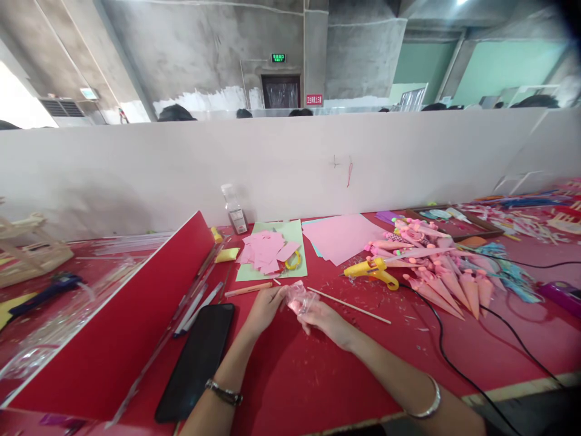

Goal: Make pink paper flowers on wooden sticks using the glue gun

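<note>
Between my two hands is a small pink thing in clear, crinkled plastic; its exact kind is hard to make out. My left hand pinches its left side with closed fingers. From the right, my right hand grips the plastic, fingers curled around it. Just beyond lie a thin wooden stick and a pinkish-orange rod. A pile of pink paper pieces rests on a green sheet, with a yellow ring-shaped thing beside it.
A yellow glue gun lies to the right, by a heap of pink paper cones; its black cable crosses the table. At left are a black phone, pens and a red divider board. A bottle stands behind.
</note>
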`<state>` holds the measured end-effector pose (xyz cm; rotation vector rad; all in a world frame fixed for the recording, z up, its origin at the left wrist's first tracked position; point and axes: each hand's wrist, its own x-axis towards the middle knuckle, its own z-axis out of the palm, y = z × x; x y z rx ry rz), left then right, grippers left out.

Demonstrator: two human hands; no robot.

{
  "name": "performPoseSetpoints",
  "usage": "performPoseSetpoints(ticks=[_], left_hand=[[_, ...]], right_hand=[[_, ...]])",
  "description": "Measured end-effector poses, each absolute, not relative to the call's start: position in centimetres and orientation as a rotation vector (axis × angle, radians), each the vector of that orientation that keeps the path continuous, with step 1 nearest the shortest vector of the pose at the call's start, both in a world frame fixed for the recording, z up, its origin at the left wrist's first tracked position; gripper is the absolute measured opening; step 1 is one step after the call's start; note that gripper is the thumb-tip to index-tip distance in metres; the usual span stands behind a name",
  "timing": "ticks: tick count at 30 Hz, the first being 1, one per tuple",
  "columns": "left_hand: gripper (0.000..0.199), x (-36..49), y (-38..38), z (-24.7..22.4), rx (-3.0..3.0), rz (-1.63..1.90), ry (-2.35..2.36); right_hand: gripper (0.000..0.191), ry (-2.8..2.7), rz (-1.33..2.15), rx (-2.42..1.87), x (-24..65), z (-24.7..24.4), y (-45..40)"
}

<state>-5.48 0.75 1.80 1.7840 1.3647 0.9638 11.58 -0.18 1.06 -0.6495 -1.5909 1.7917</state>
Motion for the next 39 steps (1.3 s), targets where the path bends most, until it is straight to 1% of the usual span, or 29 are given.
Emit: performPoseSetpoints(ticks=[2, 5, 9, 15, 17, 19, 23, 27, 30, 33, 39], left_hand=[[0.041, -5.8, 0.9, 1.8, 1.777, 0.998, 1.387], [0.042, -5.9, 1.1, 1.8, 1.744, 1.036, 1.418], [0.042, -5.6, 1.2, 1.6, 1.684, 1.084, 1.448], [0.042, -5.7, 1.5, 1.5, 1.574, 1.188, 1.503], [0.041, -6.2, 1.6, 1.6, 1.507, 1.270, 1.553], [0.041, -6.7, 1.7, 1.6, 1.448, 1.332, 1.580], [0.040, -6.8, 1.7, 1.7, 1.384, 1.346, 1.550], [0.035, -6.6, 1.6, 1.6, 1.288, 1.397, 1.531], [0.030, -6.6, 1.8, 1.5, 1.203, 1.440, 1.514], [0.027, -6.5, 1.9, 1.2, 1.127, 1.456, 1.489], [0.025, -6.5, 1.9, 1.2, 1.002, 1.507, 1.436]], right_hand=[[0.016, -1.565, 1.813, -0.632, 11.5, 1.3, -0.3], [0.019, -1.466, 1.816, -0.688, 11.3, 1.2, -0.2], [0.024, -1.344, 1.658, -0.807, 11.3, 1.0, -0.1], [0.016, -1.304, 1.528, -0.776, 11.5, 1.6, -0.1], [0.017, -1.260, 1.495, -0.758, 11.6, 1.8, 0.0], [0.022, -1.214, 1.500, -0.747, 11.7, 1.9, 0.1], [0.025, -1.205, 1.498, -0.776, 11.8, 1.8, 0.3], [0.022, -1.158, 1.458, -0.800, 12.0, 1.9, 0.2], [0.030, -1.220, 1.506, -0.743, 12.2, 2.1, 0.1], [0.025, -1.296, 1.542, -0.689, 12.3, 2.0, 0.0], [0.024, -1.249, 1.552, -0.742, 11.9, 1.3, 0.3]])
